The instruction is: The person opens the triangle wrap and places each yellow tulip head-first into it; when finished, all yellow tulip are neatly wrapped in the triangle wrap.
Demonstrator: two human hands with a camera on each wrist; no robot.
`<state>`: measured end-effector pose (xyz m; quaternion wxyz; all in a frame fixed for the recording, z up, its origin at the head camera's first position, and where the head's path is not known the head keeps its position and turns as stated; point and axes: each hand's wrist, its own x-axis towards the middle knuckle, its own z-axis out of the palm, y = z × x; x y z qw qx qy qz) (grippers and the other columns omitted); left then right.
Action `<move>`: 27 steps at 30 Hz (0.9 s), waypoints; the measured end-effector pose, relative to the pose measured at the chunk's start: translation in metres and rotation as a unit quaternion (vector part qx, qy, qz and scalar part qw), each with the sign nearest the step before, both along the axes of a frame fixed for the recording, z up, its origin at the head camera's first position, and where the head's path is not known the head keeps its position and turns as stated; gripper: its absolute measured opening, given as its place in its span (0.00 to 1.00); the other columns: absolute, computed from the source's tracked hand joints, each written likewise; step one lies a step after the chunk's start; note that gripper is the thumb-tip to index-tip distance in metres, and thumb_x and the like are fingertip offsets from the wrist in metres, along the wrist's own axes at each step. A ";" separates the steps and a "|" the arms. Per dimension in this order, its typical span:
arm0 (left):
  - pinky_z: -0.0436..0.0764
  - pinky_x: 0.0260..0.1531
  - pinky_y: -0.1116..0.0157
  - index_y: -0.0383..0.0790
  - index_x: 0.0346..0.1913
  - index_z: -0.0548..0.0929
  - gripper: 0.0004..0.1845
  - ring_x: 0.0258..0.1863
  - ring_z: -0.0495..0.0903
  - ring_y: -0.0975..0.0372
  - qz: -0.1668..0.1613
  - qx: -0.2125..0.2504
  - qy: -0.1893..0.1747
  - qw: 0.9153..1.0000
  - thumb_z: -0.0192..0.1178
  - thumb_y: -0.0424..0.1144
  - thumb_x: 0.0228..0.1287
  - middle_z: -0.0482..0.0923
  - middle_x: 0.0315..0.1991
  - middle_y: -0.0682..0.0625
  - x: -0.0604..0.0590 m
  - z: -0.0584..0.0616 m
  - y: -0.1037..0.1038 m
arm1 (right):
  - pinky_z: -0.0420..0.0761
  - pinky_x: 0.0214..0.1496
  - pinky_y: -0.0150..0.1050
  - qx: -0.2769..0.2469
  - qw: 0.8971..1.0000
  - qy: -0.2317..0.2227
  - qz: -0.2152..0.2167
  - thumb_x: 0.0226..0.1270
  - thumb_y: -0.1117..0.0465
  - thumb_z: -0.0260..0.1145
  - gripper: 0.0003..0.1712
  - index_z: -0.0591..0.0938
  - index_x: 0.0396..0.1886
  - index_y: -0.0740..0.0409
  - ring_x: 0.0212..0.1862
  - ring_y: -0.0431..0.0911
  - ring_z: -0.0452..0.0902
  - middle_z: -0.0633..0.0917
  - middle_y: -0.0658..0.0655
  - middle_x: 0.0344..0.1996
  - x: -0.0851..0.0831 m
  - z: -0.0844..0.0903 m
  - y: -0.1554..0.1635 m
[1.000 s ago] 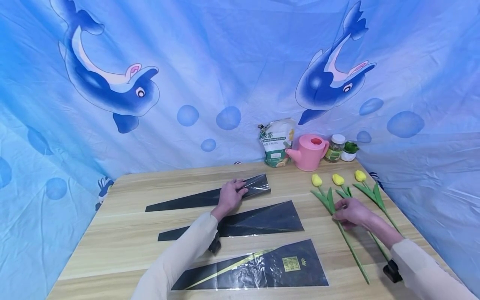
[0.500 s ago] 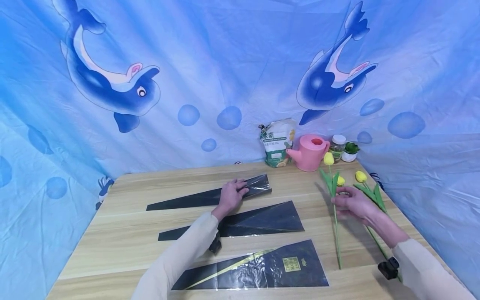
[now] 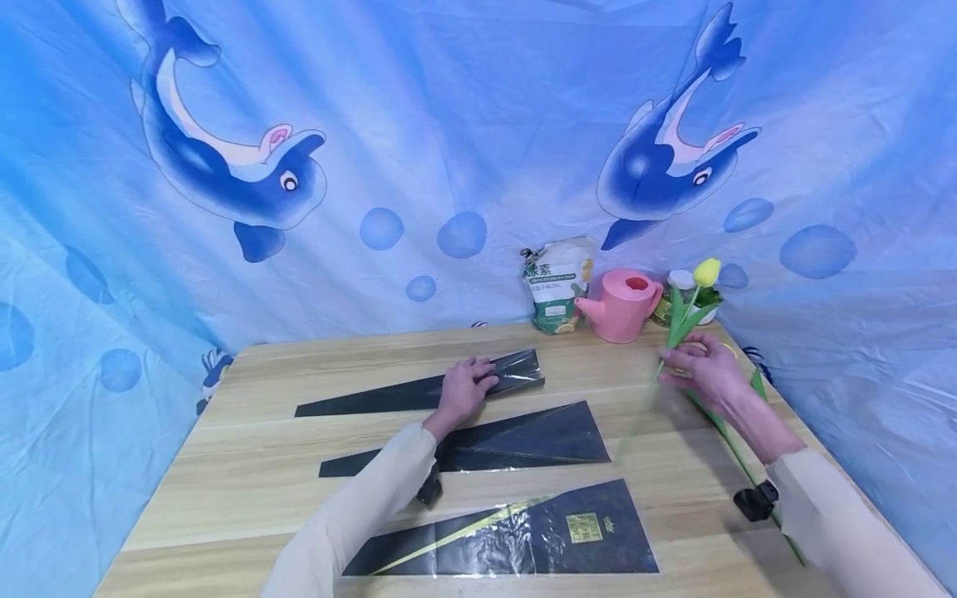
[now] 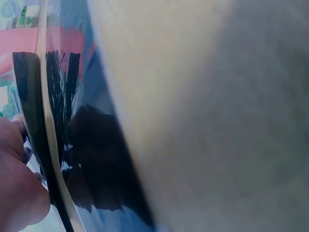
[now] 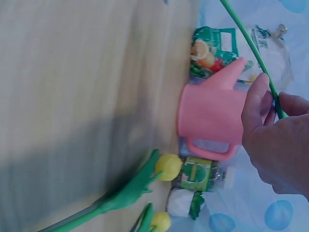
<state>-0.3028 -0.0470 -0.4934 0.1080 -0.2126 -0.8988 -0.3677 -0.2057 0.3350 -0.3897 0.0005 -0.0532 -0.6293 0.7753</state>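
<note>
Head view — tulip (image 3: 706,272) between right fingers (image 3: 684,360)

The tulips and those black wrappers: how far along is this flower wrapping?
Hardly begun. Done: three black sleeves lie flat and empty on the table. In hand: the right hand holds one yellow tulip lifted off the table by its stem, while the left hand rests on the farthest sleeve. Left: two more tulips lie on the table, and nothing is wrapped yet.

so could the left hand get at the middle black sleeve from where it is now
Probably yes. The left hand rests on the far black sleeve, and the middle black sleeve lies flat just nearer on the table, under the forearm, with nothing on top of it.
</note>
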 end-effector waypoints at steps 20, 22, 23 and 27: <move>0.68 0.66 0.45 0.36 0.54 0.86 0.16 0.65 0.71 0.42 0.003 0.001 -0.020 1.000 0.68 0.38 0.65 0.82 0.57 0.43 0.002 0.004 0.002 | 0.88 0.36 0.42 -0.092 0.977 0.060 -0.183 0.65 0.79 0.64 0.24 0.64 0.49 0.53 0.30 0.44 0.85 0.77 0.55 0.30 -0.048 0.005 -0.031; 0.67 0.67 0.45 0.37 0.54 0.86 0.17 0.66 0.71 0.43 0.007 0.001 -0.028 1.000 0.68 0.38 0.65 0.81 0.57 0.44 0.003 0.004 0.002 | 0.88 0.36 0.42 -0.105 0.972 0.062 -0.201 0.64 0.80 0.63 0.25 0.65 0.49 0.53 0.30 0.44 0.84 0.77 0.56 0.31 -0.052 0.001 -0.034; 0.66 0.67 0.46 0.37 0.54 0.86 0.17 0.66 0.70 0.43 0.009 0.001 -0.033 0.999 0.68 0.38 0.65 0.81 0.58 0.44 0.003 0.003 0.003 | 0.88 0.36 0.42 -0.115 0.969 0.063 -0.208 0.64 0.81 0.63 0.25 0.65 0.49 0.54 0.30 0.44 0.84 0.77 0.56 0.32 -0.053 -0.001 -0.036; 0.66 0.67 0.45 0.37 0.55 0.86 0.16 0.66 0.70 0.43 0.008 0.000 -0.030 1.000 0.68 0.38 0.66 0.81 0.58 0.44 0.004 0.003 0.003 | 0.88 0.35 0.41 -0.134 0.962 0.062 -0.231 0.63 0.83 0.62 0.25 0.67 0.49 0.55 0.31 0.45 0.83 0.77 0.58 0.34 -0.061 -0.007 -0.048</move>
